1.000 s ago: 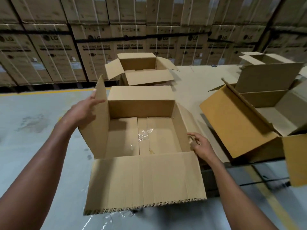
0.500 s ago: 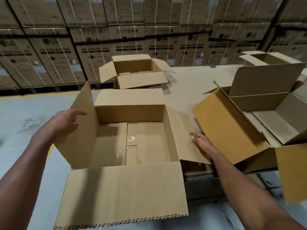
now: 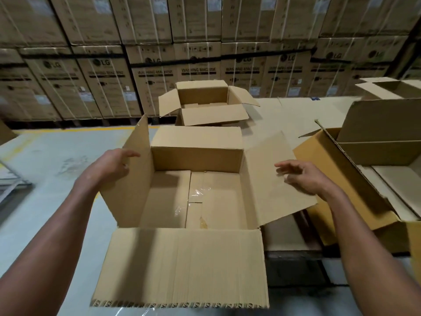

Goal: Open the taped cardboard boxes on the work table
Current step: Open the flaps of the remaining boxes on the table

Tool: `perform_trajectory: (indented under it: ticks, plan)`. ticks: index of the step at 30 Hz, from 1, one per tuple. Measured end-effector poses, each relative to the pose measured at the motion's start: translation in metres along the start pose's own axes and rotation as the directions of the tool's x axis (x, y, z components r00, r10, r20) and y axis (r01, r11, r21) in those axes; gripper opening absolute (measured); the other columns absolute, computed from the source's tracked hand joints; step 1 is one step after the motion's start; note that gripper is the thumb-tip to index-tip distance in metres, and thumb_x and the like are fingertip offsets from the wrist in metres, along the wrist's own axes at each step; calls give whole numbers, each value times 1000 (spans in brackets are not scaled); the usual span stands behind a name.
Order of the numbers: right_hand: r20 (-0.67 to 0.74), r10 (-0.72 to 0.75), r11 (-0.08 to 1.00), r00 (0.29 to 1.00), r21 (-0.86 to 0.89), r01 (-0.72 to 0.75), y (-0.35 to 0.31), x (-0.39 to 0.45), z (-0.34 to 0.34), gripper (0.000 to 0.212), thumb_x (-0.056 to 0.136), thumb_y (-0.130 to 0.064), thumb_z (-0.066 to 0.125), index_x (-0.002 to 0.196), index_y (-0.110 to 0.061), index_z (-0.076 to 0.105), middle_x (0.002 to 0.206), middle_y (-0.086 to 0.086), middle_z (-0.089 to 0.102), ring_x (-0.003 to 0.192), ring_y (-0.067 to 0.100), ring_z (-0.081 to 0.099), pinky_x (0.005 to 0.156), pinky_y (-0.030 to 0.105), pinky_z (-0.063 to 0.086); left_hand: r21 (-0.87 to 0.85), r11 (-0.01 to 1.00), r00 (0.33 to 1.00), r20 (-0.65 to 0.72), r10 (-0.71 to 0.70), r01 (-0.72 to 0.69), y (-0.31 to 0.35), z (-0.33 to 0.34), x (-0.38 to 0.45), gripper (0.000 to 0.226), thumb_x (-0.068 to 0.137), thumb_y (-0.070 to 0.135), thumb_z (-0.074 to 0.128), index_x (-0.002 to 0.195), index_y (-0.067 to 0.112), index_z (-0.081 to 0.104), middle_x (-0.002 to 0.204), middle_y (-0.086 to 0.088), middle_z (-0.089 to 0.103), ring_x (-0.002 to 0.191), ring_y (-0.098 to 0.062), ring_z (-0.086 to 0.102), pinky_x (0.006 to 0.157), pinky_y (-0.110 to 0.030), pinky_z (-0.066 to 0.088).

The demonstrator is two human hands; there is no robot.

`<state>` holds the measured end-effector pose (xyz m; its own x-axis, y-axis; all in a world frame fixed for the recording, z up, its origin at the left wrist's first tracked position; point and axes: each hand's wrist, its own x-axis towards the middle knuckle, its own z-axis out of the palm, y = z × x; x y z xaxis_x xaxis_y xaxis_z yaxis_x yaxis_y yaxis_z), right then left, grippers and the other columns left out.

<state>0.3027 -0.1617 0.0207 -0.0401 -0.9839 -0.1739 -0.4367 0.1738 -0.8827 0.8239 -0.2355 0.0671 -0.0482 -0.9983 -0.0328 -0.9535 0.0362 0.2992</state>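
An opened cardboard box point(image 3: 196, 160) sits in front of me at the table's near left corner, all its flaps folded outward and clear tape showing on its inner bottom seam. My left hand point(image 3: 111, 164) rests against the outer face of the upright left flap, fingers apart. My right hand point(image 3: 303, 176) hovers over the splayed right flap point(image 3: 268, 179), fingers spread, holding nothing. A second open box point(image 3: 205, 103) stands behind it. A larger open box point(image 3: 355, 179) lies to the right.
The cardboard-covered work table point(image 3: 296, 115) stretches back and right, with another open box point(image 3: 391, 87) at the far right. Stacked washing-machine cartons point(image 3: 198, 65) wall off the background. Grey floor with a yellow line point(image 3: 68, 130) lies to the left.
My right hand has lifted off the right flap, which has dropped further outward. My left hand stays at the left flap. The view has shifted, with the box closer to centre.
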Motion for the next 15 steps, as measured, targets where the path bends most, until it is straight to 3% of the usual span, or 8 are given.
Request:
perform_trajectory:
  ticks: [2,5,9,15]
  plan:
    - [28,-17,999,999,-51,18,-18,2,7,45,94,12,55,127,-16,67,122,0,68,112,13,63,69,16,54,10,1000,1000,-5,5,-5,3,-1,-2,62,86,-6,54,136,31,61,142,-17,54,117,-36,58,81,-40,52]
    - [-22,-21,988,1000,-152,17,-33,3,24,48,93,12,56,127,-19,69,125,-2,66,111,14,63,79,22,55,1,1000,1000,-9,-7,7,3,-2,-9,62,85,-5,58,134,33,62,142,-15,54,114,-34,58,77,-39,55]
    - [-68,-65,937,996,-348,38,-47,3,42,60,82,21,54,124,-18,70,125,1,64,108,14,60,73,13,45,-8,1000,999,37,10,-10,1,-6,-21,63,83,-5,59,131,36,64,142,-12,53,114,-33,58,84,-44,58]
    - [-106,-125,863,986,-502,56,-65,-15,61,58,77,20,51,114,-18,75,126,6,67,112,16,60,90,23,45,-37,999,999,-43,12,-14,1,-7,-41,67,85,-9,57,139,31,59,143,-15,54,115,-35,60,84,-44,58]
